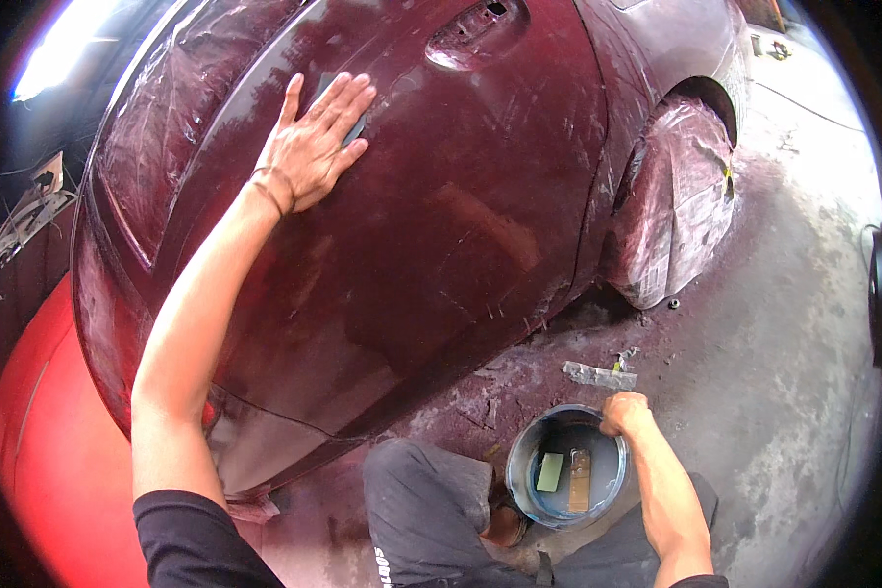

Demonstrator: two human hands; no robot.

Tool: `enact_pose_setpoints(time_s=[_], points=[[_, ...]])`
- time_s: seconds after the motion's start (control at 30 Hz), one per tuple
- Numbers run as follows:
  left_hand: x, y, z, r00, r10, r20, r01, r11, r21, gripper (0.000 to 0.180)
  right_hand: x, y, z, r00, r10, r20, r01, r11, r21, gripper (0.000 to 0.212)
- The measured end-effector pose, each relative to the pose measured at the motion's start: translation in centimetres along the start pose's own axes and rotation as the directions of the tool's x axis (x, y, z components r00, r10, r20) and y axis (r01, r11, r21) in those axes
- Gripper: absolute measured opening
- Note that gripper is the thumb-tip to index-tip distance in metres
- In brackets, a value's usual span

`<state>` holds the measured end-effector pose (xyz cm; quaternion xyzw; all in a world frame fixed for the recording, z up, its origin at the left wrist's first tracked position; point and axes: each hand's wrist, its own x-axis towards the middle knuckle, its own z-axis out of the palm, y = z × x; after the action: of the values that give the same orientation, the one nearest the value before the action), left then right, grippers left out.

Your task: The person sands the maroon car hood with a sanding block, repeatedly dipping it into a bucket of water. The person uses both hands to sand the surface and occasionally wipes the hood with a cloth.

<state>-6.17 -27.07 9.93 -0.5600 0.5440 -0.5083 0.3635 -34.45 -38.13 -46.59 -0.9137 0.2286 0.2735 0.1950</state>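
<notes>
My left hand (314,152) lies flat on a dark red car door (412,245), fingers stretched up the panel. It presses a grey sanding pad (357,129) to the paint; only the pad's edges show beside the fingers, and the rest is hidden under the hand. My right hand (622,412) is closed on the far right rim of a round bucket (519,490) by my knees. Inside the bucket are a pale green block (550,471) and a brown, longer block (579,480).
Above the door's middle is the recessed handle opening (475,34). Dusty plastic sheeting (671,206) covers the wheel at the right. A torn strip of tape (598,374) lies on the floor beyond the bucket. A bright red car panel (54,421) stands at the left.
</notes>
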Motion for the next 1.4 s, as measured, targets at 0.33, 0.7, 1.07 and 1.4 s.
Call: enact_pose_setpoints(time_s=[0.33, 0.7, 1.07, 1.4], points=[[9.1, 1.3, -0.7, 0.999, -0.016, -0.051, 0.024, 0.989, 0.149, 0.064, -6.4, 4.9, 0.0, 0.997, 0.058, 0.055, -0.063, 0.994, 0.087, 0.062], [7.3, 2.4, 0.3, 0.954, -0.294, -0.059, 0.298, 0.951, 0.083, 0.064, -6.1, 3.8, -1.4, 0.987, -0.016, -0.162, 0.044, 0.985, 0.169, 0.058], [8.4, 4.2, 0.6, 0.956, -0.293, -0.010, 0.293, 0.954, 0.071, 0.066, -5.7, 3.1, -1.9, 0.988, 0.015, -0.155, 0.011, 0.986, 0.165, 0.058], [8.8, 7.3, 0.0, 0.946, -0.323, -0.017, 0.323, 0.946, 0.022, 0.063, -5.0, 5.0, -1.4, 0.977, 0.021, -0.210, 0.020, 0.981, 0.193, 0.054]])
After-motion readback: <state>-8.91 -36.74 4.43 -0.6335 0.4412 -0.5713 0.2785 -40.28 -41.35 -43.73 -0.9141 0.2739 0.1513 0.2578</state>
